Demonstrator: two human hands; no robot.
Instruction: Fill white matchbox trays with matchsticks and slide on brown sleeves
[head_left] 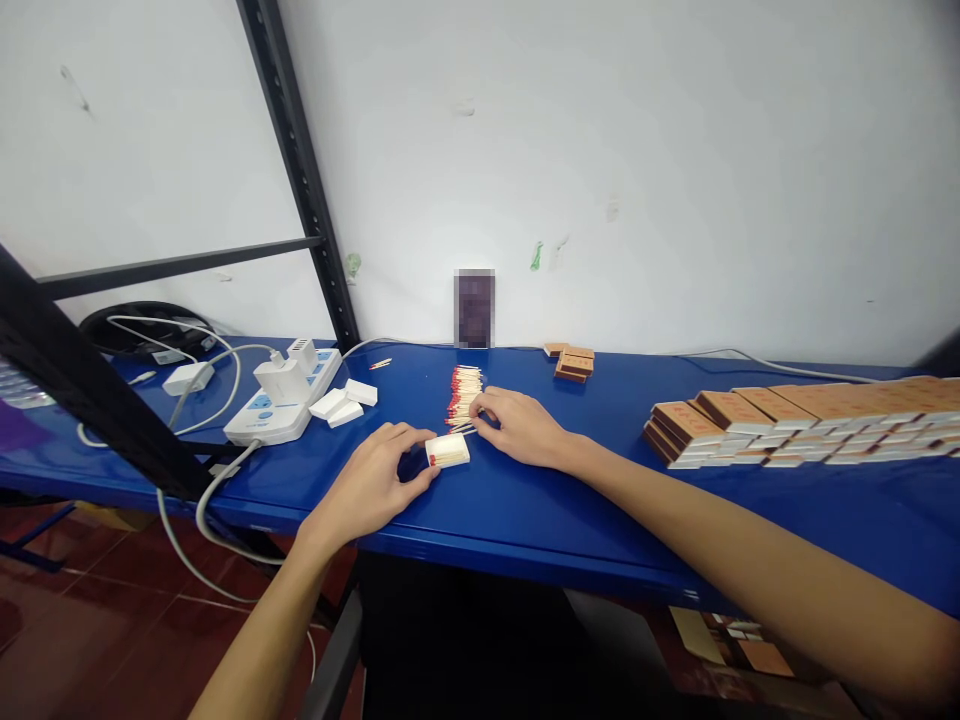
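Note:
My left hand [382, 475] grips the left end of a white matchbox tray [459, 455] between thumb and fingers, on the blue tabletop. Several red-tipped matches [442, 459] lie in the tray, heads to the left. Just behind it stretches a long pile of loose matches [466, 390], most heads also pointing left. At the near right edge of that pile is my right hand [516, 425], its fingers pinched together. Whether a match is between those fingertips is hidden from me.
White trays [345, 402] lie left, beside a power strip [281, 405] with cables. Stacked matchboxes [795, 420] line the right side. More boxes [574, 362] sit at the back, near a pixelated dark panel [474, 310]. A black shelf post [300, 150] rises at left.

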